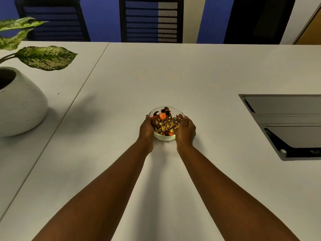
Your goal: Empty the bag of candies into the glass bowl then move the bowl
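A small glass bowl [165, 137] stands on the white table, near the middle. It is filled with gold-wrapped candies [165, 125], and an orange wrapper [162, 116] lies on top at the far side. My left hand [146, 127] cups the bowl's left wall. My right hand [185, 130] cups its right wall, fingers curled over the rim. Both arms reach straight forward. No candy bag is in view.
A white round pot [22, 105] with a green spotted plant [46, 57] stands at the left. A grey flip-up cable box [284, 126] is set in the table at the right. Black chairs [151, 20] stand behind the far edge.
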Demonstrator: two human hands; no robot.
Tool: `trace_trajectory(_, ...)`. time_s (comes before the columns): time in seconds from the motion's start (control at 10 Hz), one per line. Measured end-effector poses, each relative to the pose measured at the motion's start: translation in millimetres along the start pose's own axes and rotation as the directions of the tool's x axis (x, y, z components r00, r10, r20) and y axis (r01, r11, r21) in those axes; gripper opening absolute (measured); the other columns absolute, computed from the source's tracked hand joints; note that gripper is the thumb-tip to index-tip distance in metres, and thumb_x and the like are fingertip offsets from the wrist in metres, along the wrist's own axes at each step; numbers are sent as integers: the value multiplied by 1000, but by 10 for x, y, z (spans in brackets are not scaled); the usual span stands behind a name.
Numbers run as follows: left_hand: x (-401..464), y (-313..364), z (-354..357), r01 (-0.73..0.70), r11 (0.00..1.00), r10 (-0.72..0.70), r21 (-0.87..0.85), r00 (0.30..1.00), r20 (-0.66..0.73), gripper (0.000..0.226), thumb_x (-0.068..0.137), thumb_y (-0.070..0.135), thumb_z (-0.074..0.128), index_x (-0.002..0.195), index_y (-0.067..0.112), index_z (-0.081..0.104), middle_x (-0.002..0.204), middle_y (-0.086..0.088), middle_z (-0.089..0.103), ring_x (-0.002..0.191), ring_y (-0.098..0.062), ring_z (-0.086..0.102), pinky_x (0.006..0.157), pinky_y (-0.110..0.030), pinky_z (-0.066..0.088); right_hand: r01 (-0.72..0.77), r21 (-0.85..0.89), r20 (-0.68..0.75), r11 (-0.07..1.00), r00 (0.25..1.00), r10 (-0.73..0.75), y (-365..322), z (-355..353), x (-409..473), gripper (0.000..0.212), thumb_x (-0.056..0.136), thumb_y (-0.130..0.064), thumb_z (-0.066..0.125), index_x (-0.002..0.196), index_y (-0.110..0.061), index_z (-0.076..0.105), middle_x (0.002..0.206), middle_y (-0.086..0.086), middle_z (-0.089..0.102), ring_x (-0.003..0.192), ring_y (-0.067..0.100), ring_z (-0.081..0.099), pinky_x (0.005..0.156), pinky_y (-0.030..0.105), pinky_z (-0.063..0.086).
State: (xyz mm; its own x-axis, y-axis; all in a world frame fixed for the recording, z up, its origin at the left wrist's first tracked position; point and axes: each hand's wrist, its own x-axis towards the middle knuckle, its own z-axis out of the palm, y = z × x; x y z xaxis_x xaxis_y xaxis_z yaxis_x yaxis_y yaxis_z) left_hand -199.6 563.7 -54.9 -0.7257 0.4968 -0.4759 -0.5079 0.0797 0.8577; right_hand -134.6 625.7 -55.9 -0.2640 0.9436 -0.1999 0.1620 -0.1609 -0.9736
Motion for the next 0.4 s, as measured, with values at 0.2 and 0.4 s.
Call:
trace_trajectory(0.2, 20, 41, -32, 41, 996, -42, 81, 999, 12, 53, 100, 37, 20, 137, 8, 45, 146, -13, 45, 135, -27, 41, 117, -40, 28, -57, -5, 96, 998, 994, 57, -20, -22, 52, 41, 99, -17, 24, 123, -4, 55, 128, 15, 60, 119, 29, 54, 106, 41, 41)
trace_trajectory(0.4, -75, 131, -114, -17, 973, 36, 228, 996, -80, 56, 99, 39, 23, 147, 10, 25, 157, -8, 27, 144, -24, 25, 120, -38, 20, -180, -107, 254, 978, 946, 202, -142, -173, 85, 48, 100, -33, 22, 142, -11, 32, 149, 11, 38, 137, 27, 35, 114, 39, 26)
